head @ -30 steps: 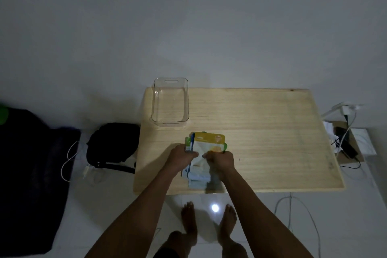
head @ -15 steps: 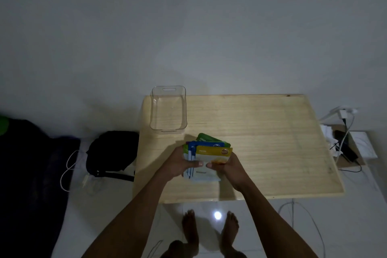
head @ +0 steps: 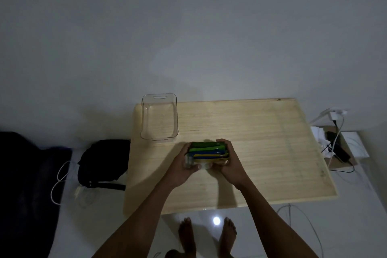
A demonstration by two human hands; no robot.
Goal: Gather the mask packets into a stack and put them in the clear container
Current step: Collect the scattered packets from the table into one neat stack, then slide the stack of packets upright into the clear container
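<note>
A stack of mask packets (head: 206,151), with green, blue and yellow edges showing, stands on edge between both hands over the wooden table (head: 261,142). My left hand (head: 184,165) grips the stack's left end and my right hand (head: 230,161) grips its right end. The clear container (head: 160,119) sits at the table's far left corner, a short way beyond the stack, with nothing visible inside it.
A black bag (head: 104,161) and a white cable (head: 57,180) lie on the floor left of the table. A power strip with chargers and papers (head: 333,142) sits to the right. My bare feet (head: 206,236) stand below the table's near edge.
The packets went from lying flat under my hands to being lifted and turned on edge, squeezed between both hands. They have moved away from me, closer to the container.
</note>
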